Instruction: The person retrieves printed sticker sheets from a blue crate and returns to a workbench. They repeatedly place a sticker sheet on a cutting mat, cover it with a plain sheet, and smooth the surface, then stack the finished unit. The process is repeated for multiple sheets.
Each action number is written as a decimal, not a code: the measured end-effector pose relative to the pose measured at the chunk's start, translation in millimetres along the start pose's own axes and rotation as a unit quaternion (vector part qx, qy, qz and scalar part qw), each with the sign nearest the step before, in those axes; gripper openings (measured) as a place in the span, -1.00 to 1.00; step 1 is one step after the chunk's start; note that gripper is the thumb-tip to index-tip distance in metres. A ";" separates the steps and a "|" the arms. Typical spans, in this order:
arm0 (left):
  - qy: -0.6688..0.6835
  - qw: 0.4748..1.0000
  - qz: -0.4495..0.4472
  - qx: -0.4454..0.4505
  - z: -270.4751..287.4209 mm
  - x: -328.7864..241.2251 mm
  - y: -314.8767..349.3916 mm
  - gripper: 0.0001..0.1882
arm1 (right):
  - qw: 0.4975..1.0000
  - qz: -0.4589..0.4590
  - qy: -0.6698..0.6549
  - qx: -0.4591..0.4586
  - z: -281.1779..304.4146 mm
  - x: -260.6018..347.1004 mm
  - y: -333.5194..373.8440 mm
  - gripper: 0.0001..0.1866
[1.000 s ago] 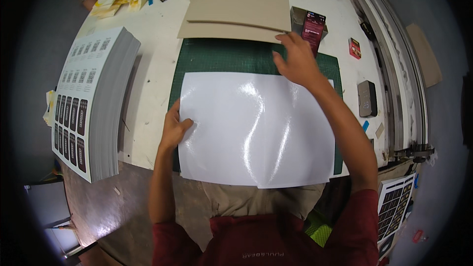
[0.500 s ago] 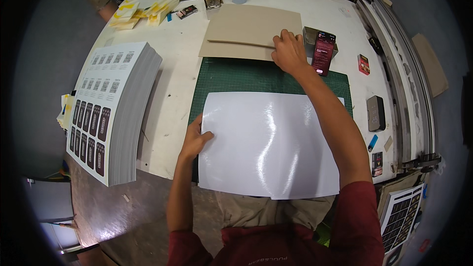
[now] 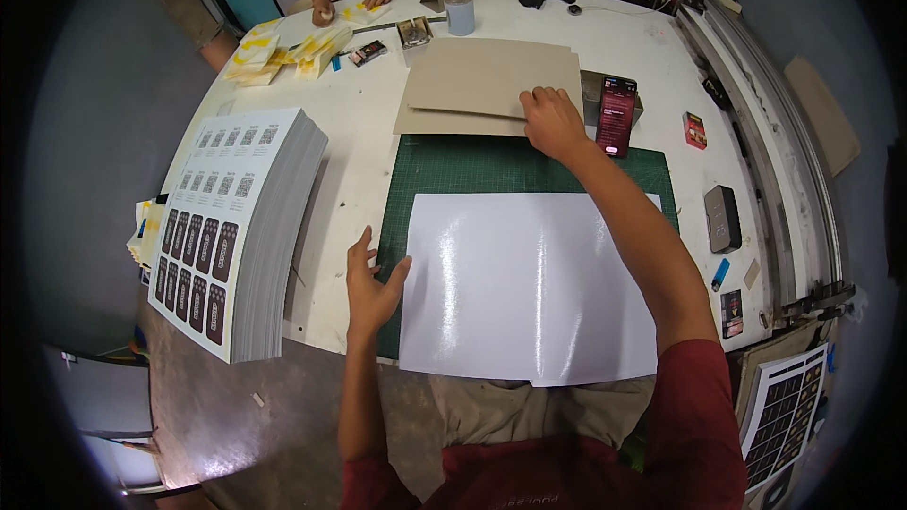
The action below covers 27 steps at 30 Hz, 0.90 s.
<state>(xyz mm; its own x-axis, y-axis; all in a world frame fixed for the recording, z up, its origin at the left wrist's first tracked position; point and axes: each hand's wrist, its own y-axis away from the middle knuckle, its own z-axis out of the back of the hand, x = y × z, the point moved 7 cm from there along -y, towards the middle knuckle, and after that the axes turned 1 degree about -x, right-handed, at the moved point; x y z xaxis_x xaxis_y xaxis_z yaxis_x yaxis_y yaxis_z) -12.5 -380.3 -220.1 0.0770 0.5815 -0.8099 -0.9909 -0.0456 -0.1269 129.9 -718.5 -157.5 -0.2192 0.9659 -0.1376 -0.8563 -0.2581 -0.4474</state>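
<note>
Large glossy white sheets (image 3: 501, 293) lie on the green cutting mat (image 3: 444, 165) in front of me, overhanging the near table edge. Beside their left edge is my left hand (image 3: 373, 288), open, its thumb and fingers apart and nothing in it. Across the mat my right arm reaches forward. My right hand (image 3: 553, 121) has its fingers closed on the near edge of a grey-brown cardboard sheet (image 3: 491, 76), toward that sheet's right end. A shadow under this edge shows it slightly raised off the cardboard below. My fingertips are partly hidden.
A tall stack of printed sheets (image 3: 255, 246) stands at the left. A phone (image 3: 616, 118) leans on a box right of the cardboard. Farther right are a small dark clock-like box (image 3: 723, 219) and a long metal rail (image 3: 775, 132). Across the table a person handles yellow-white pieces (image 3: 321, 47).
My left hand has let go of the white sheets' left edge and opened beside it. The right hand stays at the cardboard edge. The view has tilted up, showing more of the other person.
</note>
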 end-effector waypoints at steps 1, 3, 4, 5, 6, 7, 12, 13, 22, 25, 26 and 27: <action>0.007 1.000 -0.018 -0.011 6.9 -3.2 2.9 -0.21 | 0.999 0.018 0.019 -0.047 9.6 0.9 5.3 -0.77; 0.025 0.999 -0.035 -0.029 16.1 -2.6 18.5 -0.24 | 0.989 0.062 0.053 -0.122 30.3 10.0 28.7 -0.78; 0.039 0.997 -0.048 -0.040 20.9 -9.0 24.1 -0.26 | 0.990 0.023 0.049 -0.130 38.2 2.3 42.7 -0.80; 0.052 0.996 -0.048 -0.049 24.4 -6.4 32.0 -0.28 | 0.990 -0.015 0.044 -0.136 46.7 -4.4 60.6 -0.83; 0.058 0.997 -0.036 -0.045 26.1 -2.9 38.1 -0.30 | 0.987 -0.061 0.043 -0.144 57.8 -12.0 78.0 -0.86; 0.063 0.997 -0.025 -0.041 25.4 1.1 45.8 -0.31 | 0.984 -0.086 0.020 -0.152 67.9 -13.8 92.9 -0.89; 0.117 0.992 -0.035 -0.022 9.4 -14.3 56.7 -0.39 | 0.936 -0.123 -0.115 -0.308 151.7 -8.5 141.6 -0.84; 0.115 0.992 -0.054 -0.018 7.0 -23.6 55.1 -0.39 | 0.922 -0.113 -0.142 -0.342 167.0 -5.2 152.2 -0.80; 0.120 0.984 -0.121 0.055 -31.3 -79.6 72.4 -0.51 | 0.746 -0.372 -0.401 -0.380 190.2 -97.0 286.4 -0.65; 0.114 0.968 -0.164 0.155 -66.9 -92.4 90.4 -0.54 | 0.637 -0.452 -0.558 -0.278 149.9 -131.4 307.7 -0.61; 0.103 0.958 -0.197 0.179 -78.2 -102.5 96.6 -0.56 | 0.624 -0.466 -0.576 -0.249 125.0 -138.6 318.3 -0.60; 0.092 0.948 -0.229 0.202 -88.9 -110.9 103.3 -0.57 | 0.610 -0.478 -0.593 -0.219 104.9 -137.8 321.3 -0.59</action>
<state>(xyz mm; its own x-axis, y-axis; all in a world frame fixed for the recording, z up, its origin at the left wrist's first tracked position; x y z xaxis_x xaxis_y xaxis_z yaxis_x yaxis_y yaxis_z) -113.6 -521.6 -194.4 0.4902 0.3125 -0.8137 -0.8076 0.5140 -0.2891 -164.1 -932.5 -189.6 -0.1240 -0.0528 0.9909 -0.7079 0.7045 -0.0510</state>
